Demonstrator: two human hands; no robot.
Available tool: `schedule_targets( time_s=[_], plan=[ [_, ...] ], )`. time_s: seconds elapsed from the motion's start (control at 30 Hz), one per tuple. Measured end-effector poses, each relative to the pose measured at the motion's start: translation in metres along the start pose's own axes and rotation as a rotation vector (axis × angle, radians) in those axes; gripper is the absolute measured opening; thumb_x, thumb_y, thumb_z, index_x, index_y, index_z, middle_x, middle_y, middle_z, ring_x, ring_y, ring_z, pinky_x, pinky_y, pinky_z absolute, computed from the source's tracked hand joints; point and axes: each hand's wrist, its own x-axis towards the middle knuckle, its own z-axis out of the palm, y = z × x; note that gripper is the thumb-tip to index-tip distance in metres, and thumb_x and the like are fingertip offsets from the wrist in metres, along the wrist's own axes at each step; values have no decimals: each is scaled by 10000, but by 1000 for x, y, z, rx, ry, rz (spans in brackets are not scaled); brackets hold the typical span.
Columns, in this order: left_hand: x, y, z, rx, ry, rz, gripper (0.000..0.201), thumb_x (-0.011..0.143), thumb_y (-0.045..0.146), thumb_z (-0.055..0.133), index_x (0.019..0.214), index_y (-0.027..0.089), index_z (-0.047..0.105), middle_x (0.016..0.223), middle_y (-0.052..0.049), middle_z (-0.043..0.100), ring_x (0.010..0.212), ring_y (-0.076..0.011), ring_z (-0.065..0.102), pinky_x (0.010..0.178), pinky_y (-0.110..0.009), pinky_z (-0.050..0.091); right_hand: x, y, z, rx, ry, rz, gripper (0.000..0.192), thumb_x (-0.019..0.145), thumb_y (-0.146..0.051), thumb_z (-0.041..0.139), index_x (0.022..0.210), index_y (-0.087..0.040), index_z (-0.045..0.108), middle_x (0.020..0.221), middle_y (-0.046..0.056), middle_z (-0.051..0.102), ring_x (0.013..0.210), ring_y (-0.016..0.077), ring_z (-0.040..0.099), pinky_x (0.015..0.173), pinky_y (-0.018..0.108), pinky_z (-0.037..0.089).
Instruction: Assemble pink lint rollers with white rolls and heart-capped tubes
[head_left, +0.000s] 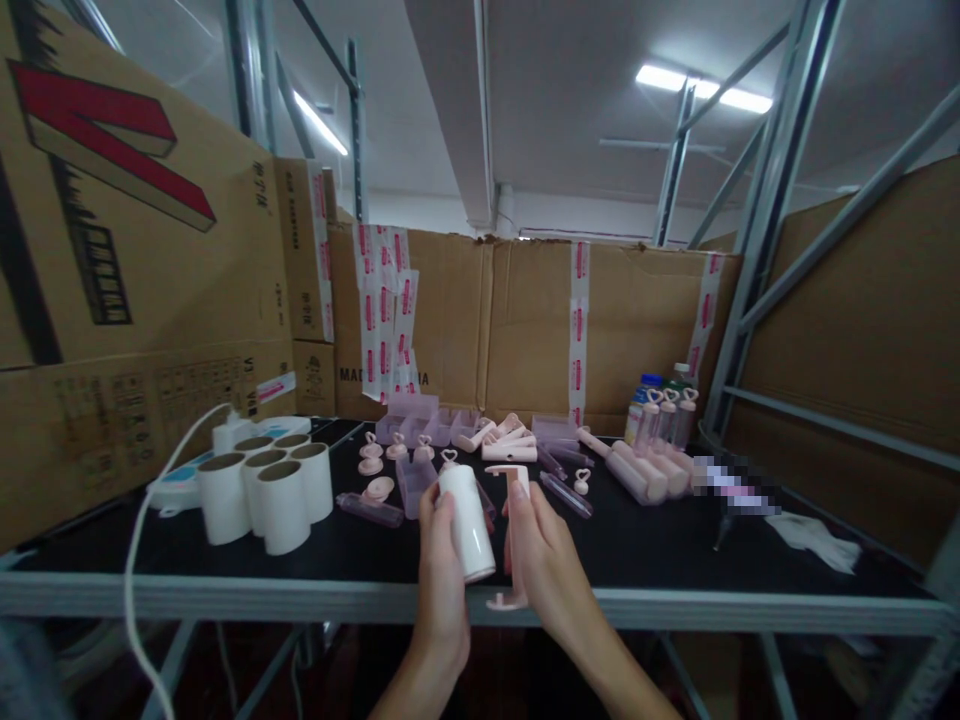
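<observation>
over table edge (675, 605), hands upright: left hand (441, 590) gripping roll (466, 520)

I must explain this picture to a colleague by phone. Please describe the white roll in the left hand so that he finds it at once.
Start at the black table and go to its front edge, at the middle. There the left hand grips a white roll, tilted, beside the pink handle in the right hand. Unlike the standing white rolls at the left, it is lifted.

I see open black table (637, 555) right of my hands; white rolls (266, 490) crowd the left, pink parts (510, 440) clutter behind.
</observation>
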Motion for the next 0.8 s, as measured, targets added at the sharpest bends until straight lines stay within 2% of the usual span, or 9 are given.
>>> schedule_targets(
  time_s=[0.13,0.33,0.47,0.63,0.8],
  plan=[
    [-9,-2,5,9,5,-36,524,887,529,640,1330,263,550,1102,-32,697,893,-204,680,732,-276,537,-6,-2,3,-102,76,-16,483,1048,-613,293,911,-243,571,779,28,663,707,216,619,607,290,359],
    [-25,-1,13,83,-54,-1,553,910,600,604,1355,284,518,1251,-61,671,995,-236,685,772,-299,550,-8,-5,1,-46,96,22,471,1045,-606,308,896,-247,575,801,45,690,732,230,647,614,295,370],
    [-31,-1,19,128,-82,-5,554,908,569,625,1372,293,501,1362,-71,633,1037,-234,679,771,-284,549,-11,-4,-3,-6,156,25,459,1034,-605,359,891,-243,604,767,41,688,732,230,636,623,294,385],
    [-36,3,24,142,-120,2,573,901,555,629,1386,296,469,1338,-67,650,1028,-237,687,788,-296,553,-14,-7,-6,24,210,-1,440,1030,-589,404,877,-237,621,753,36,688,720,218,619,649,292,398],
    [-39,7,24,192,-133,52,536,899,534,628,1346,276,485,1290,-62,641,1081,-251,653,807,-301,535,-15,-10,-7,116,199,-5,431,1011,-597,452,844,-231,608,747,22,685,726,205,618,669,287,412]
  ],
)
